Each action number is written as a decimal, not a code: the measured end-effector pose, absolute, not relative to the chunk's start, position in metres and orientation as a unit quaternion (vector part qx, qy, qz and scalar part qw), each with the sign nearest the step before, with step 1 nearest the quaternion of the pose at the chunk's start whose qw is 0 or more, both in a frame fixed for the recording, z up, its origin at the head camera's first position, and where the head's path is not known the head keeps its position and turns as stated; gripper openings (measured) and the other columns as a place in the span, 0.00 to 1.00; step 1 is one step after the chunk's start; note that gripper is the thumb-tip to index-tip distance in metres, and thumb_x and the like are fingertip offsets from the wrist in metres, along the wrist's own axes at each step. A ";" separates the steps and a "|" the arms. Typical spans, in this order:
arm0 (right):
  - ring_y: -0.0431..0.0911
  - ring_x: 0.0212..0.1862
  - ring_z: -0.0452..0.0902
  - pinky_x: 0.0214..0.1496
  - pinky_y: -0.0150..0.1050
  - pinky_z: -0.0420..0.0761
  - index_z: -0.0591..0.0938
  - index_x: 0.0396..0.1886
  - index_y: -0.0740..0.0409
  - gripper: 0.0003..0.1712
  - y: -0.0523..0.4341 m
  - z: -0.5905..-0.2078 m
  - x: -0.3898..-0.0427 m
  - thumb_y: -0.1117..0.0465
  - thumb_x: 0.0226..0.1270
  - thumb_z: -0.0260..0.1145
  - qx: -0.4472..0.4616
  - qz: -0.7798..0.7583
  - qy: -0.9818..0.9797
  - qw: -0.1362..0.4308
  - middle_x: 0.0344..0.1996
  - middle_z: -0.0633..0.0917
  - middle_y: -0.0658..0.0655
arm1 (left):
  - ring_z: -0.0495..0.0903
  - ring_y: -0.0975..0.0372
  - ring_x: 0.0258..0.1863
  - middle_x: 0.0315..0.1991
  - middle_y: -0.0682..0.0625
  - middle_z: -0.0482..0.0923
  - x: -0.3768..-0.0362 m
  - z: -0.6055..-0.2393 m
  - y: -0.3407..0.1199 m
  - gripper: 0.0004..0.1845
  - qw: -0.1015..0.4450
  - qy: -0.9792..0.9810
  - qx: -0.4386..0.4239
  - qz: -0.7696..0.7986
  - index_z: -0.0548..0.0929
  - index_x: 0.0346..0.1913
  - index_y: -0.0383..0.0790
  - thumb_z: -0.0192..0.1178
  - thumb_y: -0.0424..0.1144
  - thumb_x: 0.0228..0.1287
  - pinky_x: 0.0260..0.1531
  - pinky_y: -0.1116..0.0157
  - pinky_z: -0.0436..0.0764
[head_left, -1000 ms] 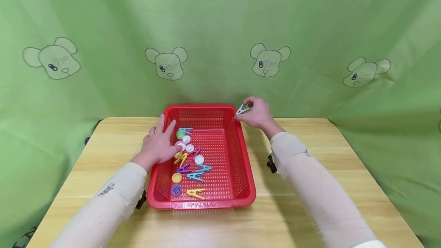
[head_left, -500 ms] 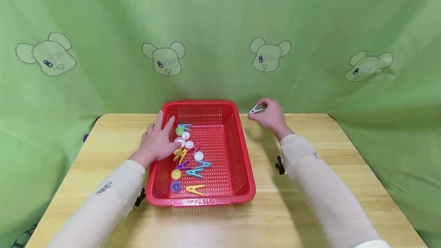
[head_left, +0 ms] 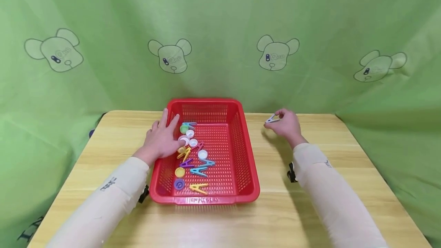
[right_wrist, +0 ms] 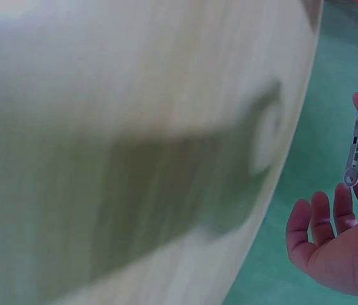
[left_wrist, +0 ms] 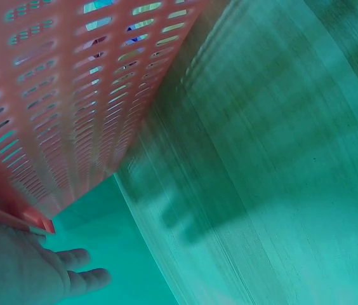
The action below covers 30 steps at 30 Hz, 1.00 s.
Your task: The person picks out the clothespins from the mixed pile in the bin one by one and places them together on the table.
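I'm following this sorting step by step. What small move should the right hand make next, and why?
Probably lower the white clip onto the table: the right hand pinches it above bare wood, well right of the red basket, whose left rim the left hand rests on.

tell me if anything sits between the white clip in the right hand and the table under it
Nothing visible does. The right hand pinches the white clip over bare table, to the right of the red basket; no other object lies on the wood beneath or around it.
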State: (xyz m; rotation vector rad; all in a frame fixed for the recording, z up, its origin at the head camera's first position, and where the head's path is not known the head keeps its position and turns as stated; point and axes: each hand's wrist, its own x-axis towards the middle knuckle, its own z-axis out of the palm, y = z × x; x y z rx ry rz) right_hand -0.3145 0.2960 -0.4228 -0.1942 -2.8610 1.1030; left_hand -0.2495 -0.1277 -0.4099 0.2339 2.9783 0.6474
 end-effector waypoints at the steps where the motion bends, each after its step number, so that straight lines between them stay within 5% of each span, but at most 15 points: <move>1: 0.61 0.53 0.71 0.55 0.54 0.75 0.76 0.56 0.67 0.37 0.298 -0.425 -0.314 0.54 0.50 0.79 -0.065 0.359 -0.930 0.033 0.57 0.74 0.70 | 0.45 0.35 0.72 0.80 0.43 0.26 -0.250 -0.410 -0.128 0.52 0.041 0.974 0.076 0.211 0.48 0.81 0.48 0.66 0.54 0.60 0.64 0.33 0.58; 30: 0.63 0.54 0.66 0.52 0.58 0.72 0.79 0.54 0.61 0.38 0.313 -0.477 -0.314 0.42 0.50 0.78 -0.093 0.308 -0.947 0.021 0.51 0.73 0.66 | 0.46 0.34 0.72 0.80 0.42 0.28 -0.249 -0.411 -0.127 0.52 0.032 0.973 0.074 0.218 0.50 0.81 0.47 0.67 0.53 0.59 0.63 0.32 0.59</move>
